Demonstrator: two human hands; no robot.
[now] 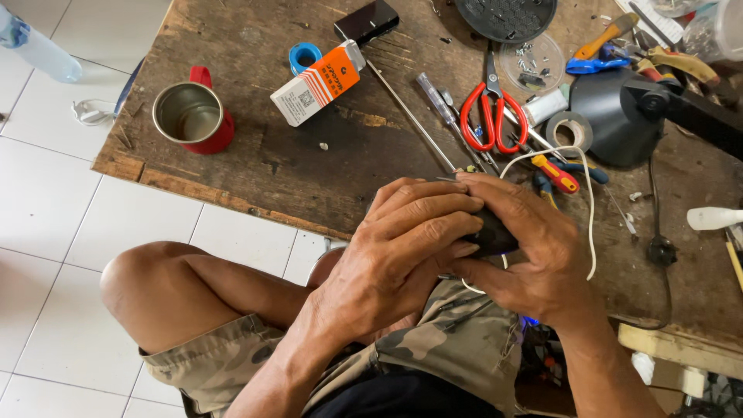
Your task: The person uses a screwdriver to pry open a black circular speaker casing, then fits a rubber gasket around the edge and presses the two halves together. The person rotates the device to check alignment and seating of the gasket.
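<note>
Hands meet in the middle, just over our lap. Our left hand point(402, 248) is curled tight, with its fingers point(433, 209) lying over the top of a small dark thing point(492, 234). Our right hand point(534, 255) is curled the other way and cups the same dark thing from the far side and from under it. So the dark thing sits squeezed between both hands, and we can only see a little black bit of it. We cannot tell what it is. A thin white wire point(588, 209) loops out from the grip, up over the table and back down on the right.

Far to the left of the grip is a white tile floor point(46, 232). A clear bottle point(35, 46) lies on it. Above the hands is a worn brown wooden table point(309, 155). Up and to the left of the grip stands a red metal cup point(193, 118). Nearer to the grip lies a long box point(317, 83), orange and white, tipped on its side. A blue roll of tape point(303, 56) and a flat black box point(367, 20) sit just past it. Right above the grip lie red scissors point(494, 116) and a clear screwdriver point(437, 104). To the right is a dark lamp point(619, 116) and a heap of tools point(642, 54).
</note>
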